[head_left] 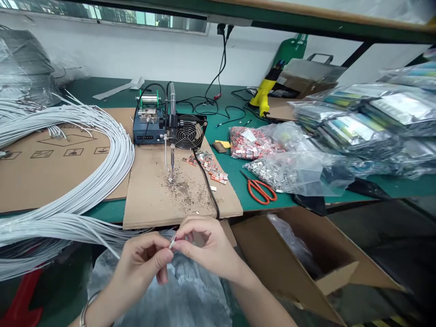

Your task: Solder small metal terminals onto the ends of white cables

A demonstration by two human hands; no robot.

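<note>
My left hand (145, 261) pinches a small whitish piece (172, 243) between thumb and fingers. From the other side, the thumb and fingertips of my right hand (204, 245) close on the same piece, so the two hands meet below the front edge of the cardboard sheet (150, 204). Fingertips cover most of the piece. Beyond them stands a soldering device (172, 131), its tip pointing down over metal bits. Small orange and silver connectors (218, 175) lie to its right. A thick bundle of white cables (112, 168) curves along the left.
Orange-handled scissors (260, 190) lie by bags of red parts (252, 143) and metal parts (279, 172). An open cardboard box (286, 272) stands below right. A fan (188, 134) and yellow tool (261, 97) are at the back. Wrapped packages (368, 118) fill the right.
</note>
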